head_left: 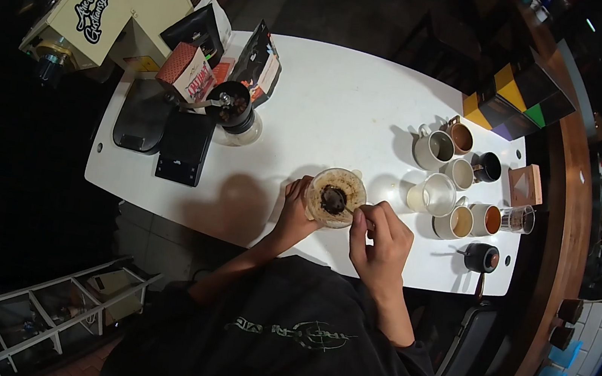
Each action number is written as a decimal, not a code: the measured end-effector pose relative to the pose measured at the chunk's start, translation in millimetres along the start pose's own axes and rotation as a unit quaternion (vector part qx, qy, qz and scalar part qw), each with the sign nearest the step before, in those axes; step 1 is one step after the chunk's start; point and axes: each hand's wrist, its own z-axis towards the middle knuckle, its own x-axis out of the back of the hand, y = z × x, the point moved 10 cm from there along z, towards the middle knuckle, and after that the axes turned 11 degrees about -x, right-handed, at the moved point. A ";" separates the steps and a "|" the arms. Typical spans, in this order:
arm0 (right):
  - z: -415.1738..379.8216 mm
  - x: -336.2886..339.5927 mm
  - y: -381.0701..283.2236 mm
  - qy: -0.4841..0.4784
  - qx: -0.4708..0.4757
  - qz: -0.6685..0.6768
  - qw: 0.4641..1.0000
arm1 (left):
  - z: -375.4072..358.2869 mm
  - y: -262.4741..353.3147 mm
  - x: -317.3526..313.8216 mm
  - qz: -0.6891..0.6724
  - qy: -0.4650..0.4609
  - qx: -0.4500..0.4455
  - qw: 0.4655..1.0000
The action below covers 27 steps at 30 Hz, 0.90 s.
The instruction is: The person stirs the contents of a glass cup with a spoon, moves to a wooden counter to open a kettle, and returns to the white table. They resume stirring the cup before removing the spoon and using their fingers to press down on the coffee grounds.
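Observation:
A round coffee dripper (351, 185) with brown grounds clinging to its pale inner wall and a dark patch at the bottom is near the front edge of the white table. My left hand (295, 214) wraps round its left side, fingers closed on it. At the right rim, my right hand (383, 243) is closed in a pinch of thumb and fingers. Something thin seems to run from that pinch into the dripper, but the fingers hide most of it, so its kind cannot be made out. Whatever stands beneath the dripper is hidden.
Several cups and mugs (433, 151) stand to the right, with a clear glass vessel (439, 195) nearest. A small dark pot (481, 258) sits at the front right. Leftward are a black scale (185, 148), a hand grinder (233, 107), coffee bags (258, 62) and a cream machine (113, 0).

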 end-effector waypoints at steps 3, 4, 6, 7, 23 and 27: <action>-2.1 -4.4 9.3 0.005 -0.021 -0.017 1.000 | -6.3 -5.4 -5.1 0.020 -0.018 0.022 0.999; -2.4 -7.9 7.3 -0.006 -0.015 -0.011 1.000 | -5.7 -3.7 -3.5 0.020 -0.011 0.018 1.000; -2.8 -12.0 3.5 -0.017 -0.005 -0.005 1.000 | -5.7 -4.7 -3.2 0.021 -0.001 0.014 1.000; -4.8 -12.5 0.0 -0.020 0.002 0.007 1.000 | -7.2 -6.2 -2.8 0.017 0.009 0.009 1.000; -11.4 -8.6 31.8 -0.071 0.008 -0.051 0.996 | 1.8 5.2 8.1 -0.027 0.018 0.045 0.998; -21.9 -19.1 33.5 -0.063 0.009 -0.043 0.997 | 5.8 12.2 11.4 -0.027 0.014 0.033 0.999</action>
